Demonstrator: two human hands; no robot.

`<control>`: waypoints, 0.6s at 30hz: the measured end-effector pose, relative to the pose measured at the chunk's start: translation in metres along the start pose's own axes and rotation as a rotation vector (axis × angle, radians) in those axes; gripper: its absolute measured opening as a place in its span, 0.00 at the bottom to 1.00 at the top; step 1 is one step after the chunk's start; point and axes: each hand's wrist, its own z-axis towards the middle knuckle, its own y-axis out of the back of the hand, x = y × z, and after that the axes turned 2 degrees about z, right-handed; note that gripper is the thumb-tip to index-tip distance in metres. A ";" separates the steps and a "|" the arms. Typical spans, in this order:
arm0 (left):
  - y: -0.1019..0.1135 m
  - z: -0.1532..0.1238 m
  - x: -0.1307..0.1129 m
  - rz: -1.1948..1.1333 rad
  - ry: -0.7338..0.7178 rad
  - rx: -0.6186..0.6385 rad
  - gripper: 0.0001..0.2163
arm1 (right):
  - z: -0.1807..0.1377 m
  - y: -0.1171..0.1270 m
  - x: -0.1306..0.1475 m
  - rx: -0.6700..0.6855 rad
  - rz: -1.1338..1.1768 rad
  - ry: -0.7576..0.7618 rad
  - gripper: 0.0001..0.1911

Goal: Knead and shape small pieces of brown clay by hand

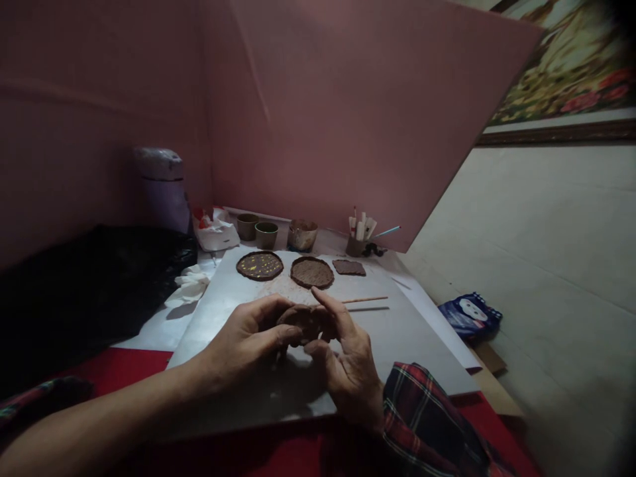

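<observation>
My left hand (251, 338) and my right hand (342, 361) meet over a grey board (407, 338), and both pinch a lump of brown clay (308, 320) held between the fingers. The clay is partly covered by my fingertips. Farther back on the board lie a round clay disc with yellow specks (259, 265), a plain round clay disc (312, 272) and a small flat clay rectangle (348, 267). A thin wooden stick (364, 300) lies just beyond my right hand.
Two small green cups (257, 230), a brown pot (302, 234) and a holder of tools (360, 237) stand at the back by a pink backdrop (348, 99). Crumpled tissue (191, 283), a black bag (84, 291), a pale jar (161, 187) sit left; a blue packet (470, 316) right.
</observation>
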 end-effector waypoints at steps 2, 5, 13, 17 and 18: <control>0.000 0.000 0.000 -0.003 -0.004 -0.007 0.08 | -0.001 -0.001 -0.001 0.007 -0.044 -0.035 0.30; 0.001 -0.001 -0.002 0.102 -0.059 -0.027 0.05 | -0.002 -0.002 -0.003 0.020 -0.056 -0.007 0.25; 0.004 -0.001 -0.002 0.361 -0.155 -0.068 0.07 | 0.002 -0.003 0.004 0.095 0.103 0.039 0.16; 0.005 0.000 0.002 0.360 -0.182 -0.072 0.09 | 0.002 -0.003 0.007 0.076 0.102 0.040 0.14; 0.005 0.000 0.002 0.354 -0.186 -0.073 0.09 | 0.001 -0.003 0.006 0.075 0.101 0.034 0.14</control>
